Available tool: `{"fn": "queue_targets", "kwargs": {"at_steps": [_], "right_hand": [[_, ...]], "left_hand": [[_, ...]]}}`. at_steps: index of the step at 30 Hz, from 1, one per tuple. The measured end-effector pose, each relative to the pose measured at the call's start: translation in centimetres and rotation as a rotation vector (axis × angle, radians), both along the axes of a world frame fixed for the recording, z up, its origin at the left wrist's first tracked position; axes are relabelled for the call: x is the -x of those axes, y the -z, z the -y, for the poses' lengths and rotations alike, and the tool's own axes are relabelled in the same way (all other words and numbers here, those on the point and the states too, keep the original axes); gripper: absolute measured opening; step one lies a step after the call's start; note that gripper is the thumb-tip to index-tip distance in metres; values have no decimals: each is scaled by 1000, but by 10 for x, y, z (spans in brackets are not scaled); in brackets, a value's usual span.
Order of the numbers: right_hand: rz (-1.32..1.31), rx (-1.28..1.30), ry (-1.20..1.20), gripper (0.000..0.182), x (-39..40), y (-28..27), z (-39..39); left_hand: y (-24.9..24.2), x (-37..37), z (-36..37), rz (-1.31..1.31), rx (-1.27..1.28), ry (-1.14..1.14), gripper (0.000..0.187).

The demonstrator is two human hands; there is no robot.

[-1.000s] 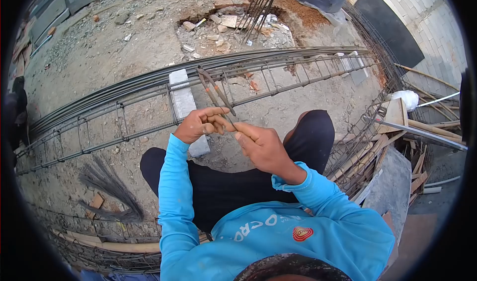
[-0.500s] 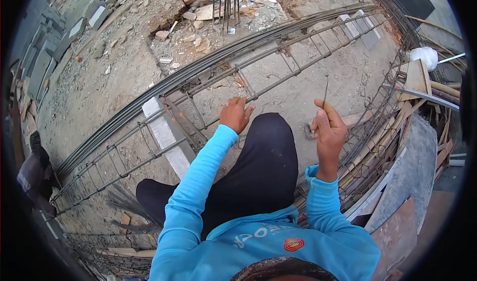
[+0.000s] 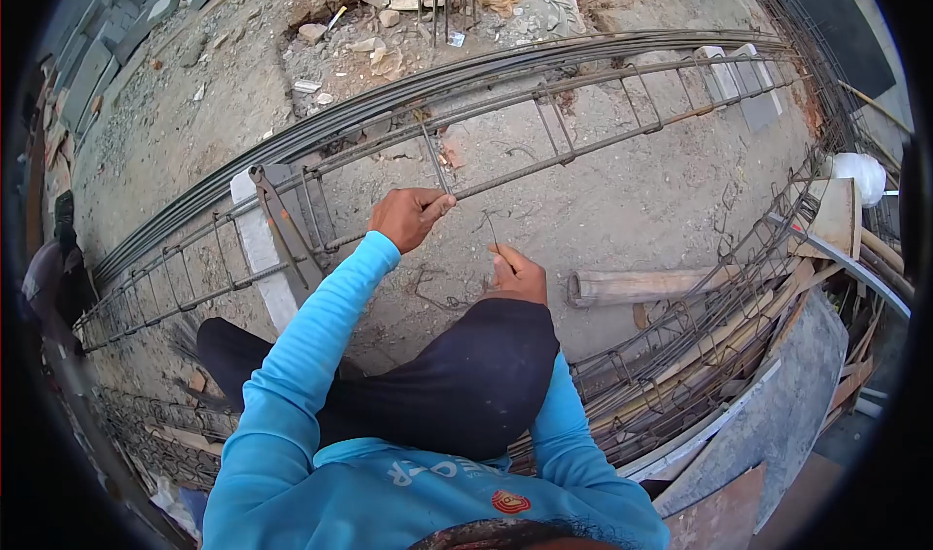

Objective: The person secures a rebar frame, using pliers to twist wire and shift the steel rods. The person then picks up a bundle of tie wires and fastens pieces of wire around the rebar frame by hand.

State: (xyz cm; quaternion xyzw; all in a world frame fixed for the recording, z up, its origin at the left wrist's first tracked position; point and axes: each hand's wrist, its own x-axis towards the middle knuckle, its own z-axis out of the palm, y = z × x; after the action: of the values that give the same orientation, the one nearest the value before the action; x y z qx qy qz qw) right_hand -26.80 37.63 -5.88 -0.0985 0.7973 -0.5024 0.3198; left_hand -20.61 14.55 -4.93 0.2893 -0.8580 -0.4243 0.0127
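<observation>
My left hand (image 3: 412,218) is closed on the near bar of the long rebar cage (image 3: 525,171), where a stirrup (image 3: 434,161) meets it. To its right, my right hand (image 3: 517,274) pinches a thin wire (image 3: 492,227) that sticks up from the fingertips, below the cage and just beyond my knee. A pair of rusty pincers (image 3: 280,218) leans across the cage over a pale block (image 3: 255,234), left of my left hand.
Long loose bars (image 3: 389,93) run behind the cage. Two blocks (image 3: 739,79) support its right end. A wooden log (image 3: 651,286), wire mesh and planks (image 3: 719,346) lie at right. Another person (image 3: 51,278) is at the far left. Upright bars (image 3: 445,6) stand at the top.
My left hand has closed on the cage bar. My right hand has come down and left with the wire, nearer the cage. The view has shifted, and the pincers now show fully.
</observation>
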Motion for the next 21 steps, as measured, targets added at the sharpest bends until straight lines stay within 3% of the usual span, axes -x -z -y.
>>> {"fn": "queue_targets", "kwargs": {"at_steps": [6,8,12,16,21], "right_hand": [[-1,82,-144,28,2,27,7],[114,86,-222,28,2,21,13],[83,58,-223,27,1,34,32],[10,219,-199,25,2,47,57],[-40,351,-183,23,13,53,73]], "left_hand": [[-10,3,-7,64,-7,-18,42],[-4,2,-9,52,12,-19,43],[-4,3,-12,-5,26,-154,48],[4,6,-10,-68,-63,-270,57],[-5,8,-16,-101,-229,-331,42]]}}
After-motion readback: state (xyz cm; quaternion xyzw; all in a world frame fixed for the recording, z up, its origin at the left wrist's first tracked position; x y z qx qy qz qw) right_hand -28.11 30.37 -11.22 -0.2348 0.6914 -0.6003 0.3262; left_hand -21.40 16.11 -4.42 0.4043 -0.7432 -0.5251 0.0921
